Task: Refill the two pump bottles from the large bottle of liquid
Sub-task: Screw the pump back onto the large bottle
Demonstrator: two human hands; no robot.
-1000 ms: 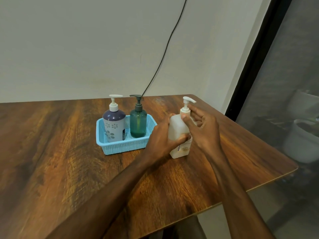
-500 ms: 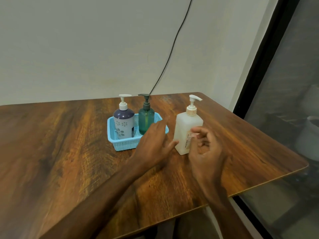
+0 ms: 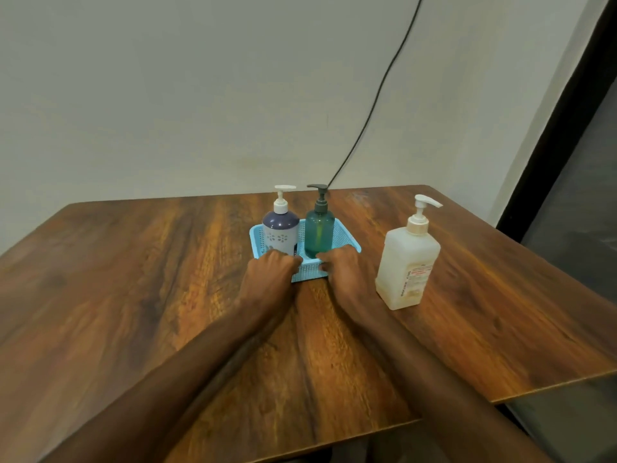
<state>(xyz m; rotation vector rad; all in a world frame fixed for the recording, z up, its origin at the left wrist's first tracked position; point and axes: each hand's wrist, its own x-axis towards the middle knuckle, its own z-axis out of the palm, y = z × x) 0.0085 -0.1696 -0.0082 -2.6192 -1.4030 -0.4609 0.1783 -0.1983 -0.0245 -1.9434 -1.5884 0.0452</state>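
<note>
Here both hands grip the near rim of the blue basket (image 3: 347,236) by the surface's far edge: left hand (image 3: 270,274) and right hand (image 3: 345,269), fingers curled over it. Inside stand the purple pump bottle (image 3: 280,233) and green pump bottle (image 3: 319,230); the large bottle (image 3: 407,262) stands apart, toward the right edge.

The room is rather dim, with soft, even light and no hard shadows. The wooden table (image 3: 140,295) shows a weak shine on its far side, near the wall. The hands beside the blue basket (image 3: 347,240) are a little blurred. Table edges bend outward, a wide-angle distortion, and the picture is slightly soft everywhere
</note>
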